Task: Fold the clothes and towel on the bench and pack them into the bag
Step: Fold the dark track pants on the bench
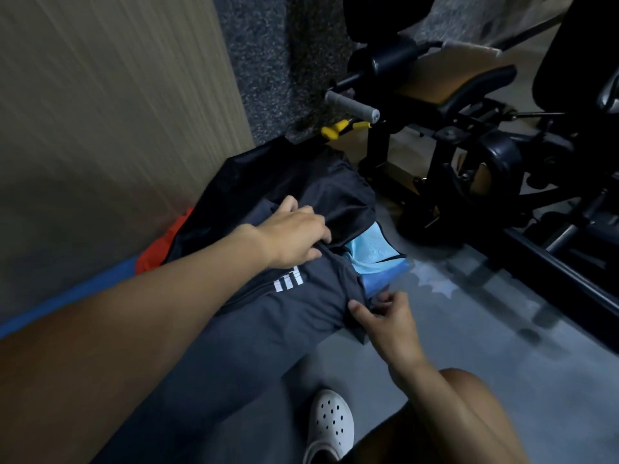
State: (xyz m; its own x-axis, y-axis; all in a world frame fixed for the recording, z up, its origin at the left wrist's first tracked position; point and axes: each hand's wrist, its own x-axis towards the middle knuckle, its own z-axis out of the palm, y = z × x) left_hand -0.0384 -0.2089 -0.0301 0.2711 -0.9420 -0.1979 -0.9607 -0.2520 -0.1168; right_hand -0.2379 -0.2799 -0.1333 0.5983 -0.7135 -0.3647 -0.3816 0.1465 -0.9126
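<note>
Head view, looking down onto a grey floor (502, 346). At centre, black bag (321, 189), slumped low beside a beige wall panel (100, 95) at 10 o'clock. Dark grey garment (284, 323) with white stripes (288, 282), upper part tucked under the bag's black cloth, the rest trailing out toward 7 o'clock. Left hand (294, 234), reaching in from 8 o'clock: grip closed on the dark grey garment at the bag's opening, fingers curled down into the fabric, thumb spread toward 12 o'clock; bag cloth possibly caught as well, cannot tell. Right hand (388, 318), entering from 5 o'clock: grip narrow, thumb and fingertips pinching the garment's edge on its 4 o'clock side. Light blue fabric (371, 259), at 1 o'clock of the right hand, showing from under the bag's black cloth and touching the garment. Orange item (160, 244), at 9 o'clock of the bag, partly hidden behind it; blue strip (67, 296) running from there toward 8 o'clock along the foot of the wall panel. Black exercise machine (469, 152) with tan pad (445, 82), filling 1 to 3 o'clock; grey handle (351, 107) and yellow lever (335, 130) at its near end, just beyond the bag. White perforated clog (331, 426) at 6 o'clock; bare knee (469, 396) at 5 o'clock.
</note>
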